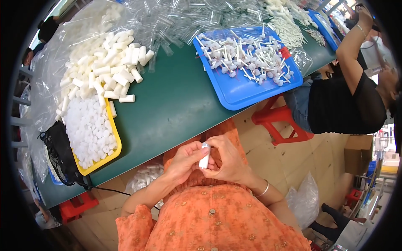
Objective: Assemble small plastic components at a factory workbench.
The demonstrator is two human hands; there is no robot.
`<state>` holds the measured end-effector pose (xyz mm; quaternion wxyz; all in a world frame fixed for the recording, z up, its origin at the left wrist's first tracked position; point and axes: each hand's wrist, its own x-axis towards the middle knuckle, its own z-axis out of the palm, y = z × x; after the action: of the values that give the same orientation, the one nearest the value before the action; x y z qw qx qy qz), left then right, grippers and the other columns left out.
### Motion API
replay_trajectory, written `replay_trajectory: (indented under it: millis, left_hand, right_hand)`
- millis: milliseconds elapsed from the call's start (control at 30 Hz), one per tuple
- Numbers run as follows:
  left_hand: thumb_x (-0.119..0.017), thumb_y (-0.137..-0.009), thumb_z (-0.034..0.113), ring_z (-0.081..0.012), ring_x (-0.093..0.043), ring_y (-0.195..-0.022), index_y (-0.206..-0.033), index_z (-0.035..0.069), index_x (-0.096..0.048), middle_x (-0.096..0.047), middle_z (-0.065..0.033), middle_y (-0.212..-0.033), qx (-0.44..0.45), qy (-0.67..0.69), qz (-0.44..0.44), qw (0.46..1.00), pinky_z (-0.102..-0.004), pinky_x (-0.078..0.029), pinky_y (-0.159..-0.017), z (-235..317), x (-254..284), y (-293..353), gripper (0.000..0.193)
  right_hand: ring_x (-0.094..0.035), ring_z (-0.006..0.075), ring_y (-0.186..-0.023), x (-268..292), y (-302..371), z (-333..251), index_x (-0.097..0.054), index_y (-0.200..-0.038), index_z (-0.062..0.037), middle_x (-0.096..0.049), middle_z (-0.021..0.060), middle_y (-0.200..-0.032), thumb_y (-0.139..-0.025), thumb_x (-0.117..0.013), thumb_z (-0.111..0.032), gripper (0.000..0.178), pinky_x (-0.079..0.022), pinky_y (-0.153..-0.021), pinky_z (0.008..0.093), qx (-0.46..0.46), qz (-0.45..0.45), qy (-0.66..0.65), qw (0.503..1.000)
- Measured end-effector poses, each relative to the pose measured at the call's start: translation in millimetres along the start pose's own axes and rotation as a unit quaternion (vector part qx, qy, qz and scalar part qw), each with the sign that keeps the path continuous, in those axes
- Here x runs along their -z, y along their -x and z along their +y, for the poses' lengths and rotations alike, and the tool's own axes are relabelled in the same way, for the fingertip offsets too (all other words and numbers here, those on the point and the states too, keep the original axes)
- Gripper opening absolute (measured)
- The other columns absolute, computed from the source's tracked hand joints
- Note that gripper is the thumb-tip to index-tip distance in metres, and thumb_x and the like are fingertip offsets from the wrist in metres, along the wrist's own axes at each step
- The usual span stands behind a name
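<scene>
Between my two hands, just off the table's front edge, is a small white cylinder [204,160] with a translucent end. My left hand [184,162] grips it from the left, thumb and fingers closed on its side. My right hand [229,160] curves round from the right, its index finger at the upper end and its thumb and other fingers near the lower end. Part of the fingers' contact is hidden behind the cylinder.
On the green table [163,96] lie a yellow tray [119,147] of white caps, a pile of white cylinders [111,69], clear tubes [180,19] and a blue tray [234,97] of white sticks with translucent heads. A person [343,100] sits at right beside a red stool [278,123].
</scene>
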<state>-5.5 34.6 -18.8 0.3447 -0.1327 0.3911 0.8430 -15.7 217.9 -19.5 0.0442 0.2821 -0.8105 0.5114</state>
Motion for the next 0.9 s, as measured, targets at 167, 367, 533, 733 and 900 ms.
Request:
replay_trajectory:
  millis: [167,367,533,733,900]
  left_hand:
    - [-0.062,-0.094,0.01,-0.0175,-0.069,-0.073,-0.111,0.0,-0.056,-0.066,-0.0105,-0.086,-0.039,-0.093,0.118,0.988,-0.0297,-0.058,-0.06,-9,35,47,0.02]
    - [-0.065,-0.091,0.013,-0.0162,-0.066,-0.059,-0.106,-0.001,-0.059,-0.066,-0.008,-0.07,0.062,-0.442,0.31,0.839,-0.0276,-0.055,-0.053,-35,121,138,0.021]
    - [-0.069,-0.087,0.028,-0.0222,-0.067,-0.055,-0.1,0.001,-0.068,-0.069,-0.0136,-0.068,0.179,-0.593,0.313,0.719,-0.0374,-0.054,-0.06,-59,177,181,0.03]
    - [-0.069,-0.086,0.015,-0.0324,-0.066,-0.08,-0.095,0.003,-0.068,-0.069,-0.0145,-0.083,0.019,-0.598,0.098,0.795,-0.0377,-0.053,-0.07,77,57,124,0.015]
    - [-0.058,-0.079,0.001,-0.0298,-0.054,-0.085,-0.1,0.005,-0.061,-0.054,-0.0121,-0.087,-0.296,-0.848,0.302,0.32,-0.0392,-0.046,-0.072,144,87,45,0.021]
  right_hand:
    - [-0.064,0.0275,-0.085,78,-51,7,-0.067,-0.099,-0.0001,-0.065,0.0106,-0.092,-0.076,-0.074,-0.007,0.026,-0.052,-0.076,0.0352,0.033,0.053,0.137,0.989]
    - [-0.059,0.0302,-0.09,142,-92,89,-0.066,-0.101,-0.0028,-0.063,0.0132,-0.093,-0.078,-0.071,-0.007,0.024,-0.047,-0.08,0.0365,-0.018,0.068,0.353,0.933]
    - [-0.06,0.0271,-0.084,144,-101,96,-0.064,-0.098,-0.003,-0.061,0.0114,-0.091,-0.076,-0.072,-0.003,0.024,-0.048,-0.077,0.035,-0.058,0.032,0.332,0.941]
    - [-0.06,0.0268,-0.087,139,-98,95,-0.063,-0.1,-0.0012,-0.062,0.0123,-0.093,-0.078,-0.07,-0.001,0.023,-0.048,-0.08,0.0338,-0.055,0.041,0.307,0.949]
    - [-0.061,0.0201,-0.092,138,-87,81,-0.063,-0.102,-0.0003,-0.064,0.0085,-0.101,-0.083,-0.067,0.002,0.019,-0.048,-0.082,0.0304,-0.061,0.129,0.3,0.943]
